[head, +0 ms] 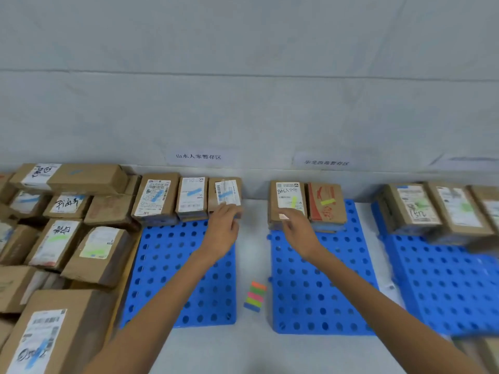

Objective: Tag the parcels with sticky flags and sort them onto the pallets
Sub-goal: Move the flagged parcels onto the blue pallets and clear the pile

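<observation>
a sticky flag pad (255,296) was seen between the left pallet (183,279) and middle pallet (318,279). beyond, the left hand (222,225) was laid at a blue-flagged parcel (225,194), its fingers too blurred to be told; the right hand (297,230) was held, fingers seemingly straight, at a yellow-flagged parcel (287,202).

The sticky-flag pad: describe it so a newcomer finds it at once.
Between the left blue pallet and the middle blue pallet runs a pale strip. The sticky-flag pad lies there, toward the pallets' near ends. It alone is small and striped orange, green, pink, yellow, blue.
</observation>
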### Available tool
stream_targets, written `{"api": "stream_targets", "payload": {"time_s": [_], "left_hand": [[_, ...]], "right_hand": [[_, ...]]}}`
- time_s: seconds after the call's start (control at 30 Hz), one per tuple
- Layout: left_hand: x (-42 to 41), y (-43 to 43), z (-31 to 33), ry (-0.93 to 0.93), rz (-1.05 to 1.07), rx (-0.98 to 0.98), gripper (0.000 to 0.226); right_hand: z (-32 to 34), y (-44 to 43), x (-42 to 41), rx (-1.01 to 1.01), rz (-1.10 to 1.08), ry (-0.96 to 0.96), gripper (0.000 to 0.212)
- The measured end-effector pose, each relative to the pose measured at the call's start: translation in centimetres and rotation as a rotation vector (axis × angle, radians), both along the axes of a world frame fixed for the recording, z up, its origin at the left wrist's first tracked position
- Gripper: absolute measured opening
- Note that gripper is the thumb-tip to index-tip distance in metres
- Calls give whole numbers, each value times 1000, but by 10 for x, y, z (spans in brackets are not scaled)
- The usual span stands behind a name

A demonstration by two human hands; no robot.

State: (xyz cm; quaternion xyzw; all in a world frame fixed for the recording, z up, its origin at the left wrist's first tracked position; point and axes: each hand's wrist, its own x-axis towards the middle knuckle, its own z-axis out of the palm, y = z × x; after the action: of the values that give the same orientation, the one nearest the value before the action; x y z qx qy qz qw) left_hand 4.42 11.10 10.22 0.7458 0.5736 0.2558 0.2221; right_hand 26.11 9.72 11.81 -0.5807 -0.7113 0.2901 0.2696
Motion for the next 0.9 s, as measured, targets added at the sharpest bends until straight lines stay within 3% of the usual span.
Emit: {"api": "stream_targets", "payload": {"time_s": [0.23, 0.43, 0.57, 0.83, 0.9], "left_hand": [[161, -92, 12, 5, -370, -214, 31], [304, -199, 10, -117, -406, -434, 29], [396, -245, -2, -165, -387, -579, 24], [498, -292, -24, -49, -287, -838, 34], [505, -296, -29, 7, -307, -879, 37]], "right_hand": [[5, -130, 160, -152, -348, 138, 33], [-2, -251, 329, -188, -533, 109, 29], [-9, -312, 426, -280, -626, -17, 29], [-54, -366, 482, -473, -521, -242, 18], [-64, -375, 482, -477, -464, -270, 27]]}}
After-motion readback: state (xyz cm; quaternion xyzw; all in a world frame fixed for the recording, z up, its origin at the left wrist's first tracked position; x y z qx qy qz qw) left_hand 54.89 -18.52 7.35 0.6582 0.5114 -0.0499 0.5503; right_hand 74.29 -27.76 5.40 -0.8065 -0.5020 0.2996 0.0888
